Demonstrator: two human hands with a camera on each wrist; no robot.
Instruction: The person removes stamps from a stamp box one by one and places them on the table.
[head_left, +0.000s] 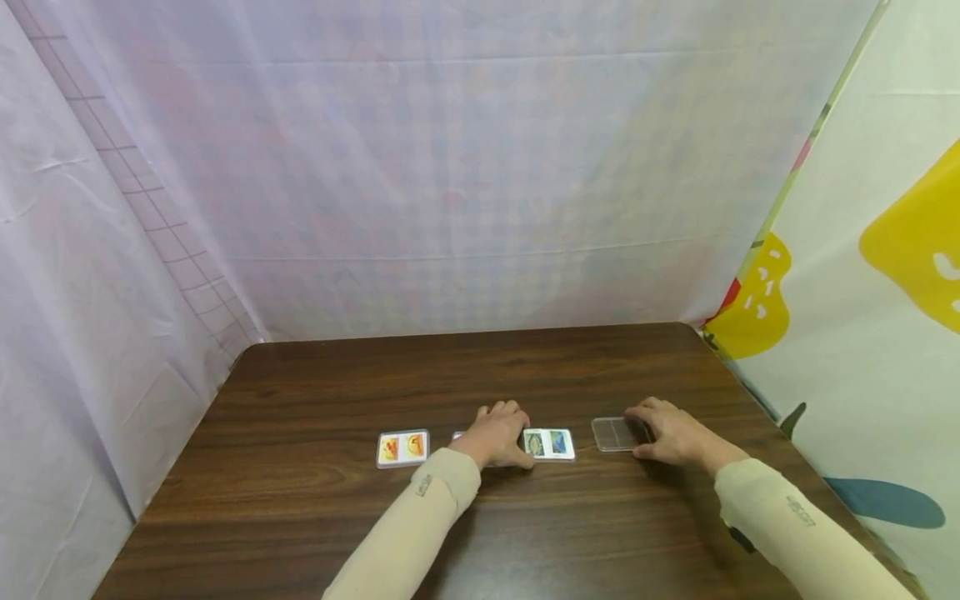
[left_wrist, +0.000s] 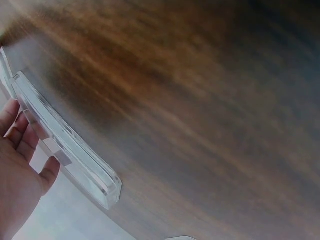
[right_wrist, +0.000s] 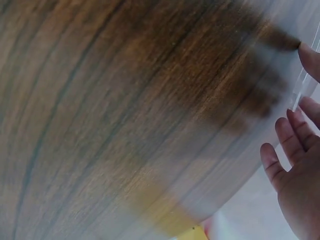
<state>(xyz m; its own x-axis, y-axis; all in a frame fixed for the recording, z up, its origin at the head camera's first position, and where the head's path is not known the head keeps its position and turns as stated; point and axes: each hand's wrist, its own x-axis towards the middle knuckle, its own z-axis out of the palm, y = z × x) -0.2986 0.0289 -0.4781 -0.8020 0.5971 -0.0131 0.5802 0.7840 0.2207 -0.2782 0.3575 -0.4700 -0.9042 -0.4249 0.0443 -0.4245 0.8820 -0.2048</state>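
The head view alone takes in the whole row across the brown wood-grain bench (head_left: 315, 392): an orange-pictured case (head_left: 403, 448) on the left, then a half-hidden case (left_wrist: 75, 145), then a landscape case (head_left: 549, 444) with a green and a blue picture, and a clear panel (head_left: 613, 434) at the right, lying apart from it. From above, the left hand (head_left: 497, 433) covers most of the half-hidden case and pinches the left end of the landscape case, thumb at the near corner and fingers at the far one. The left wrist view brings out what that hand blocks: the half-hidden case is a thick, transparent box lying flat, with the smallest finger right in front of it; whether they touch I cannot tell. The right hand (head_left: 671, 433) is clamped on the right end of the clear panel, and the right wrist view shows the panel's thin edge between thumb and fingers, plus a yellow reflection on the bench surface. Only the head view shows both pale sleeves (head_left: 408, 525) and the broad checked curtain (head_left: 450, 167) behind the bench.
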